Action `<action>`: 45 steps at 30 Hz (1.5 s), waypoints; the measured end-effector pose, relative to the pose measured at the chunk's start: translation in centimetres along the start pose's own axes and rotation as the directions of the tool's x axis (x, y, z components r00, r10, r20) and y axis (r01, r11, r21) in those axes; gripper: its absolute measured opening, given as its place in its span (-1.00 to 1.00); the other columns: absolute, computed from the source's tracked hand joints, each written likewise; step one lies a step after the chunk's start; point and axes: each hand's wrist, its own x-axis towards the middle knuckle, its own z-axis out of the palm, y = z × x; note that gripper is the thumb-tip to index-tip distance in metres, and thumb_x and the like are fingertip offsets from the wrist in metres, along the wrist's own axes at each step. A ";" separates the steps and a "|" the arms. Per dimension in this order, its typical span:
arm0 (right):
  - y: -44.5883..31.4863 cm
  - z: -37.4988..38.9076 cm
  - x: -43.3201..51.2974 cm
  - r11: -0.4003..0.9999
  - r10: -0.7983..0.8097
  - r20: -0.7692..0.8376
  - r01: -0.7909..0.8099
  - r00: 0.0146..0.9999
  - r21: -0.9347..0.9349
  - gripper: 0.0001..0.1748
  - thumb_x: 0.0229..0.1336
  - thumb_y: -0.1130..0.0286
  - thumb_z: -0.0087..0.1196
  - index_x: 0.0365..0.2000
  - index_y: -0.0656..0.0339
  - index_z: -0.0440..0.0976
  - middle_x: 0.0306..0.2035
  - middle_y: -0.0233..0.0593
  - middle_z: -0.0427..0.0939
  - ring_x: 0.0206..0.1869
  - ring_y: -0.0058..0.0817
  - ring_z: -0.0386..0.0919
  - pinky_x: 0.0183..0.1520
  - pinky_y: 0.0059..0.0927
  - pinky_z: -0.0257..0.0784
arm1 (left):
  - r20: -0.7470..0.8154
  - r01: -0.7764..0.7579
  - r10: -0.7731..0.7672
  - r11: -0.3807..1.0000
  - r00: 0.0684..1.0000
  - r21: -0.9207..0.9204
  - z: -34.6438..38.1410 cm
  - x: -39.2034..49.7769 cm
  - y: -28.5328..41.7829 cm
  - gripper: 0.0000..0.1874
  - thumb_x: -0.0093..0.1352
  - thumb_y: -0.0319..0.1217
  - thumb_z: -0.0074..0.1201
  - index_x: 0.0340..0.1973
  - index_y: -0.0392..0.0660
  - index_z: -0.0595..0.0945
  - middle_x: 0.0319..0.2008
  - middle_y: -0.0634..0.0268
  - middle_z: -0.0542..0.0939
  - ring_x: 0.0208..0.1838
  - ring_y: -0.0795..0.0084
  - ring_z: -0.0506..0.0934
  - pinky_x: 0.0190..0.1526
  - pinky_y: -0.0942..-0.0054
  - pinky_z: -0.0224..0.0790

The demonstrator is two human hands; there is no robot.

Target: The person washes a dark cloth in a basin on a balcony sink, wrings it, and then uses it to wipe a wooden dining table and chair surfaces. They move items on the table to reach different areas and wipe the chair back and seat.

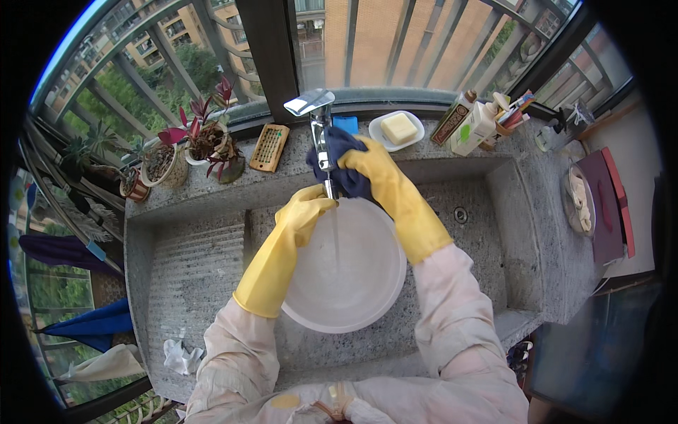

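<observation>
Both hands wear long yellow rubber gloves. My left hand (303,212) has its fingers closed at the lower end of the chrome faucet's pull-out spout (331,190); part of the grip is hidden. My right hand (371,161) grips a dark navy cloth (352,177), bunched behind and beside the chrome faucet (321,135). From the spout a thin stream of water (336,238) falls into a white round basin (344,312). Cloudy-looking water fills part of the basin, which stands in the stone sink (312,355).
Potted plants (204,140), a wooden soap tray (269,148), a soap dish (416,139) with a yellowish bar and several bottles (474,130) line the back ledge. A ribbed washboard (196,270) forms the sink's left side, with a white cloth (181,356) near its front. A drain (461,214) lies right.
</observation>
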 end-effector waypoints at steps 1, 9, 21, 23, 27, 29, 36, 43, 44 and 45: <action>-0.6 -0.4 -0.6 0.961 -0.031 -0.040 0.018 0.999 -0.278 -0.64 -0.02 0.61 0.16 -0.13 0.34 0.69 -0.24 -0.26 0.71 -0.23 -0.51 0.66 -0.12 -0.45 0.59 | -0.005 -0.012 0.012 1.000 1.000 0.010 0.1 -0.2 0.2 -0.63 0.32 -0.35 0.29 0.04 -0.12 0.77 -0.11 0.44 0.70 -0.04 0.57 0.50 0.09 0.55 0.33; -5.1 1.5 4.3 0.449 -0.695 0.175 0.611 0.697 -0.652 -0.49 0.14 0.41 0.26 0.15 0.05 0.62 -0.03 -0.24 0.75 -0.10 -0.15 0.70 0.04 -0.21 0.60 | -0.356 -0.359 0.272 0.910 0.894 -0.206 -0.9 -1.9 5.9 -0.44 0.54 -0.21 0.13 0.38 -0.20 0.53 0.26 0.14 0.62 0.38 0.30 0.53 0.43 0.29 0.27; -2.8 5.5 -2.0 0.318 -0.459 0.195 0.366 0.867 -0.875 -0.47 0.24 0.50 0.20 0.20 -0.16 0.61 0.21 -0.23 0.65 0.28 -0.19 0.59 0.31 -0.23 0.52 | -0.226 -0.472 0.431 0.637 0.873 -0.610 -1.9 0.2 10.5 -0.46 0.59 -0.11 0.12 0.26 -0.32 0.56 0.24 0.00 0.64 0.41 0.12 0.54 0.43 0.22 0.29; -0.8 5.8 -0.9 -0.087 -0.256 0.320 0.308 0.912 -0.948 -0.53 0.19 0.48 0.25 0.10 -0.18 0.68 0.21 -0.44 0.65 0.41 -0.36 0.42 0.37 -0.24 0.46 | -0.271 -0.523 0.451 0.667 0.850 -0.530 -2.2 0.2 10.0 -0.45 0.55 -0.08 0.18 0.20 -0.32 0.62 0.17 0.08 0.70 0.35 0.24 0.59 0.34 0.33 0.33; -0.4 4.7 1.3 0.290 -0.467 0.229 0.392 0.854 -0.873 -0.52 0.05 0.64 0.27 0.01 0.04 0.72 0.04 -0.21 0.73 0.19 -0.14 0.59 0.23 -0.18 0.52 | -0.333 -0.563 0.481 0.797 0.811 -0.219 -3.2 -0.7 8.2 -0.46 0.54 -0.04 0.16 0.21 -0.21 0.68 0.16 0.19 0.70 0.26 0.34 0.60 0.35 0.36 0.30; -0.6 3.5 -0.3 0.475 -0.436 0.249 0.457 0.864 -0.752 -0.57 0.06 0.68 0.23 -0.04 0.12 0.74 -0.03 -0.15 0.76 0.08 -0.11 0.67 0.17 -0.25 0.55 | -0.363 -0.562 0.480 0.810 0.799 -0.166 -3.4 -1.8 6.7 -0.48 0.54 -0.05 0.14 0.23 -0.16 0.69 0.16 0.21 0.70 0.25 0.38 0.58 0.35 0.39 0.29; 1.0 1.5 -0.4 0.970 -0.167 -0.130 0.186 0.977 0.159 -0.80 0.24 0.53 0.24 -0.13 0.30 0.70 -0.23 -0.33 0.70 -0.27 -0.55 0.65 -0.14 -0.49 0.58 | -0.248 -0.514 0.595 0.795 0.765 0.322 -0.9 -3.5 2.8 -0.41 0.55 0.00 0.11 0.35 -0.10 0.59 0.29 0.15 0.65 0.37 0.29 0.56 0.39 0.39 0.29; 1.7 -2.8 0.9 0.998 0.050 0.033 -0.051 0.998 0.031 -0.76 0.12 0.53 0.30 -0.17 0.36 0.67 -0.29 -0.27 0.70 -0.26 -0.46 0.68 -0.11 -0.42 0.62 | -0.321 -0.403 0.394 0.914 0.861 0.039 -0.9 -2.8 1.8 -0.42 0.56 0.01 0.08 0.33 -0.10 0.62 0.25 0.24 0.69 0.34 0.36 0.57 0.39 0.41 0.28; 1.0 -3.1 -0.3 0.979 0.030 0.040 -0.021 0.999 -0.204 -0.73 0.10 0.55 0.32 -0.14 0.36 0.68 -0.26 -0.27 0.71 -0.22 -0.46 0.69 -0.07 -0.42 0.62 | -0.334 -0.392 0.380 0.919 0.863 0.032 -1.0 -3.3 1.8 -0.41 0.56 0.02 0.08 0.33 -0.13 0.62 0.24 0.24 0.69 0.34 0.36 0.57 0.39 0.41 0.28; -0.4 -3.2 -1.2 0.896 0.036 -0.021 -0.041 0.999 -0.443 -0.70 0.08 0.56 0.34 -0.12 0.36 0.69 -0.23 -0.26 0.73 -0.18 -0.46 0.70 -0.03 -0.42 0.61 | -0.356 -0.352 0.339 0.935 0.871 0.030 -1.0 -3.8 2.1 -0.40 0.56 0.02 0.09 0.32 -0.15 0.62 0.24 0.23 0.70 0.35 0.36 0.56 0.39 0.40 0.29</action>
